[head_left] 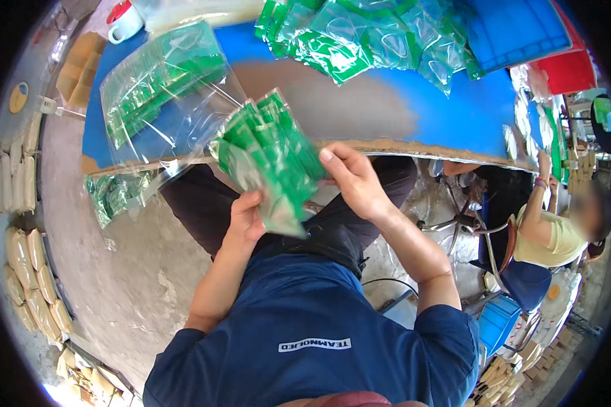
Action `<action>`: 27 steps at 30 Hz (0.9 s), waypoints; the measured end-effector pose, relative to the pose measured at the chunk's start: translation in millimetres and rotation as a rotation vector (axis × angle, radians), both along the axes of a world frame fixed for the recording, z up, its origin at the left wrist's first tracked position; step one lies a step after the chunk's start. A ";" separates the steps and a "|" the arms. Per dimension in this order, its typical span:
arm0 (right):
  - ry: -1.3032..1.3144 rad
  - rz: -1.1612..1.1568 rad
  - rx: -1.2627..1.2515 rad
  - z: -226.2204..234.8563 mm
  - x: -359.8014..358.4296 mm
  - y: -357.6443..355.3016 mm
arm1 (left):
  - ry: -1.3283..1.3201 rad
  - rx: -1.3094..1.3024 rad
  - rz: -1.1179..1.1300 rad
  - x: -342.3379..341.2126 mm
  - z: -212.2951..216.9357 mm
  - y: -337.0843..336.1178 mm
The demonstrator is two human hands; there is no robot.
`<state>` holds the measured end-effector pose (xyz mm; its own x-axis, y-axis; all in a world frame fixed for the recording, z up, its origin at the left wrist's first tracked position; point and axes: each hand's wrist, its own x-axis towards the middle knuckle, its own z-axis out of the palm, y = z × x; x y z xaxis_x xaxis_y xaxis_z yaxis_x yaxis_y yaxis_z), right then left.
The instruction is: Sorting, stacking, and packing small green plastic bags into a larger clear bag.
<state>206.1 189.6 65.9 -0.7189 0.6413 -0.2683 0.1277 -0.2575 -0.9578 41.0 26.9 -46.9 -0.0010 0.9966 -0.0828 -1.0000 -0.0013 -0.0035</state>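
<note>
A stack of green and clear plastic packets (268,152) is held over my lap, just in front of the table edge. My left hand (248,216) grips the stack's lower left side, the thumb on top. On the right side my right hand (353,178) pinches the edge of the packets between thumb and fingers. Its fingertips are partly hidden behind them. The stack is slightly blurred. Left of it lies a large clear bag (163,88) filled with rows of similar green packets, its loose mouth reaching toward the stack.
A pile of green packets (360,41) covers the table's far side, beside a blue package (519,34). A white cup (125,26) stands at far left near a cardboard divider (80,71). More packets (119,197) hang below the table's left edge. A co-worker (546,227) sits at right.
</note>
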 end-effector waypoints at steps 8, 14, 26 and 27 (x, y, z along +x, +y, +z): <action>-0.528 0.021 1.552 -31.7 -37.6 106.8 | 0.354 -0.214 0.168 -10.8 17.3 -23.6; -0.152 -0.086 0.689 -11.4 -2.7 11.3 | 0.257 -0.049 0.077 -18.5 -8.5 -41.5; -0.464 -0.037 0.904 26.4 -59.6 110.5 | 0.275 -0.330 0.200 -3.1 24.5 -10.2; -0.402 -0.091 1.307 6.9 -62.6 147.6 | 0.278 -0.328 0.202 -3.7 22.7 -13.7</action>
<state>143.5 337.1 72.8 -0.6778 0.6263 0.3852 0.4832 0.7743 -0.4087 37.3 13.2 -24.2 -0.2588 0.8955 -0.3621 -0.9426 -0.1522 0.2972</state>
